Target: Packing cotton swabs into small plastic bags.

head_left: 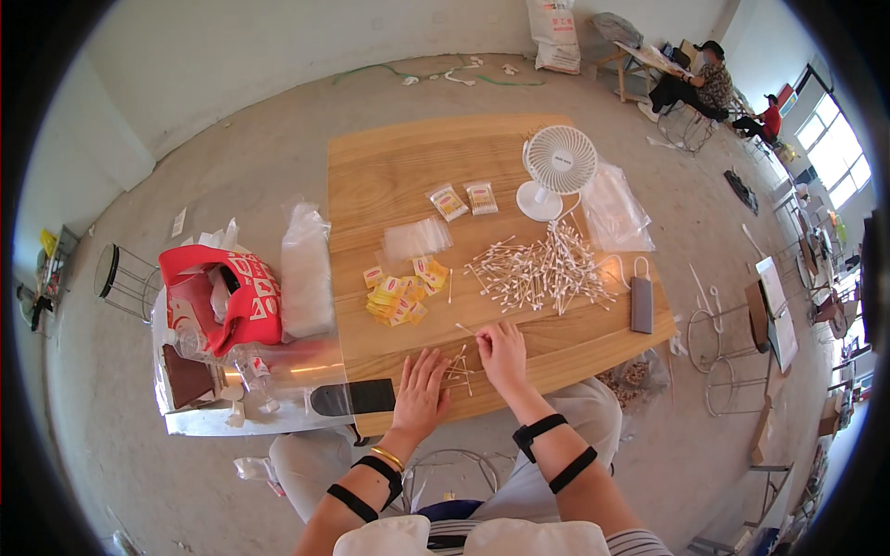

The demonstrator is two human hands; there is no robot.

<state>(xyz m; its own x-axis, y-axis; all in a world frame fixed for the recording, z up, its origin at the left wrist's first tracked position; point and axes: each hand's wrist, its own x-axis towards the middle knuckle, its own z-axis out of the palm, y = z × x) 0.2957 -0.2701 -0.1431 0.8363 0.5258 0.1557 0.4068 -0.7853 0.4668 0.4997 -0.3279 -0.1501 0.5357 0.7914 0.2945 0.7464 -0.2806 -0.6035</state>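
Note:
My left hand [422, 391] lies on the wooden table [417, 167] near its front edge, fingers stretched out, beside a few loose cotton swabs [461, 372]. My right hand [503, 354] is closed in a pinch on a cotton swab [465, 328], which sticks out to the left of its fingertips. Beyond it spreads a large heap of cotton swabs [547, 269]. Small yellow-and-white cards [400, 298] are scattered to the left of the heap. Behind them lie clear small bags [417, 238]. Two filled swab packets [448, 202] [481, 197] rest farther back.
A white fan [560, 162] stands at the back right by clear plastic bags [616, 213]. At the right edge lies a grey power bank [642, 306]. A red bag [227, 296] and a plastic bag stack [306, 273] sit left; a black flat object [371, 397] lies in front.

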